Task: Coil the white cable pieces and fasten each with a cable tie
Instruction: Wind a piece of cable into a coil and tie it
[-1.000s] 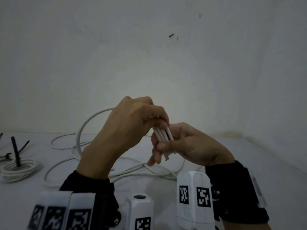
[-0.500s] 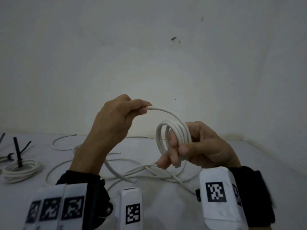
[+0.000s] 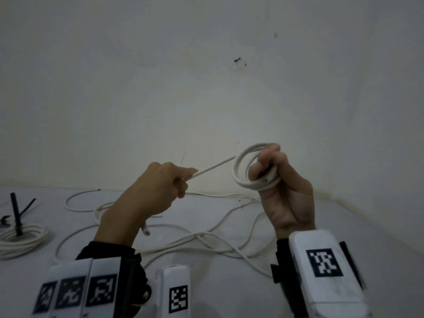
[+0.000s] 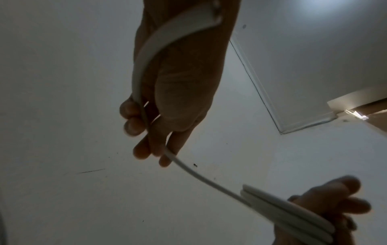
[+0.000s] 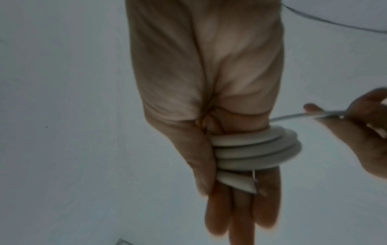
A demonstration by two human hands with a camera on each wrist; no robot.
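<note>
A white cable coil of about three loops is wound round the fingers of my right hand, held up at the right in front of the wall. In the right wrist view the thumb pinches the loops against straight fingers, and a cut cable end lies below them. My left hand grips the free strand, which runs straight up-right into the coil. In the left wrist view its curled fingers close round the cable, and the tail crosses the palm.
Loose white cables sprawl over the white table under both hands. At the far left lies a finished coil bound with a black cable tie. Another black tie lies at the left edge. A wall stands close behind.
My hands have drawn apart. The right hand rose and turned its palm towards me with the coil. The left hand moved down-left, drawing the strand straight.
</note>
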